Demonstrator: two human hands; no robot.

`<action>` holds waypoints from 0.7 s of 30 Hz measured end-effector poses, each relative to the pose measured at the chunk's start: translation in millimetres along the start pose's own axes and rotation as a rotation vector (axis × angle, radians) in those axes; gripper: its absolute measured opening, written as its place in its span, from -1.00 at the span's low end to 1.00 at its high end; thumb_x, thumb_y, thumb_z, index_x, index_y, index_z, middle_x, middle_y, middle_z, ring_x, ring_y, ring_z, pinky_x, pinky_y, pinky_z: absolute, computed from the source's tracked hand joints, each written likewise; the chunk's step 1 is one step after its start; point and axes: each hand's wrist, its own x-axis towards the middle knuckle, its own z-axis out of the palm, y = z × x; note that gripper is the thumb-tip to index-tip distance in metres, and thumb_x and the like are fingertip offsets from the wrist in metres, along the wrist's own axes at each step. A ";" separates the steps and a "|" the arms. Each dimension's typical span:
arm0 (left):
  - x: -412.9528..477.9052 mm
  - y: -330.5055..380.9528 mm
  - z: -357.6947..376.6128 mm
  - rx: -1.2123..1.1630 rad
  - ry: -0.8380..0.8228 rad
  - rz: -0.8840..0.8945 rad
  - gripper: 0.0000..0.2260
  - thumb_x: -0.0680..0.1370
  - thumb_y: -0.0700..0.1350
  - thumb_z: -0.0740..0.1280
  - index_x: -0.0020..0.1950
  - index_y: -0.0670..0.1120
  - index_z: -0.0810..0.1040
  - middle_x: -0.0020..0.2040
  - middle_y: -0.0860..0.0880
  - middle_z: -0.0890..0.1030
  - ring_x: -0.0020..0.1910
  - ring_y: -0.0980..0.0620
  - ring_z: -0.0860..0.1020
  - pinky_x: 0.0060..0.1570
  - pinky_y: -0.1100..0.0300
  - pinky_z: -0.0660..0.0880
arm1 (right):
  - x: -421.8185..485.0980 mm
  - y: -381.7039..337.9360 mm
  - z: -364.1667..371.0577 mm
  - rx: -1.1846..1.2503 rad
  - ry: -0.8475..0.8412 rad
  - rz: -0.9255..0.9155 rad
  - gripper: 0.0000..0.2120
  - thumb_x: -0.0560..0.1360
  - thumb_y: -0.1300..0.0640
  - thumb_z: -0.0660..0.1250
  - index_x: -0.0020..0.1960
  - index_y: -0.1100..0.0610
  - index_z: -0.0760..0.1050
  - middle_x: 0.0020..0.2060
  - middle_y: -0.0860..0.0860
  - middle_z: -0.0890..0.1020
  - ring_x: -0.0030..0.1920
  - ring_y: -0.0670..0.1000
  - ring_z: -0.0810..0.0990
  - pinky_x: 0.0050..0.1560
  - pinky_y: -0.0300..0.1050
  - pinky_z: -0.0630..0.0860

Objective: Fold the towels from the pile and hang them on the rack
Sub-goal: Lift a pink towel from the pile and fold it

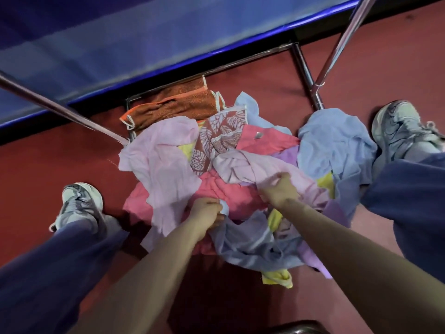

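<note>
both hands are down in the pile [216,150] on the floor [60,153], right between the two shoes [80,201]; the left hand [208,210] is pinching the corner of a grey-blue towel [240,244], fingers curled tight on it, and the right hand [280,189] is bunched into a pale pink towel [260,165] just beyond

the grey-blue towel runs from the left hand's pinch back toward the near edge of the floor, passing under the right forearm, so the left hand has it and the right looks to need a second corner

the rack [304,68] lies past the pile at the floor's far edge, with one orange-brown towel [173,104] already draped on its low rail

count: two hands, one towel hung, and at least seven showing in the heap (pinks, blues, lilac, yellow, one leaf print), though the overlap hides the exact number
</note>
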 end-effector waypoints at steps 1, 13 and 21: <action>5.9 3.0 7.8 0.010 -0.026 0.003 -0.81 0.63 -0.27 0.24 -0.13 -0.09 0.56 -0.28 -0.09 0.58 -0.49 0.12 0.56 -0.50 0.30 0.47 | 2.9 1.9 5.1 0.040 0.038 0.008 -0.41 0.31 -0.12 0.30 0.24 0.14 0.27 0.02 0.16 0.61 0.02 0.19 0.59 0.11 0.02 0.50; -2.3 27.4 30.1 -0.134 -0.001 -0.037 -0.77 0.55 -0.11 0.44 0.13 -0.19 0.56 -0.14 -0.08 0.59 -0.21 -0.01 0.53 -0.34 0.42 0.48 | -104.4 -3.6 46.1 -0.373 -0.607 -0.259 -0.70 0.56 0.10 0.18 0.08 0.25 0.59 -0.02 0.20 0.65 0.12 0.19 0.62 -0.07 -0.16 0.46; -85.3 19.8 -50.9 -0.205 0.093 0.093 -0.84 0.56 -0.13 0.41 0.08 -0.19 0.61 -0.14 -0.10 0.60 -0.19 -0.05 0.55 -0.23 0.18 0.45 | -217.5 -35.6 56.5 -0.342 -0.651 -0.437 -0.70 0.50 0.08 0.25 0.08 0.25 0.61 0.00 0.18 0.65 -0.06 0.13 0.59 -0.08 -0.14 0.39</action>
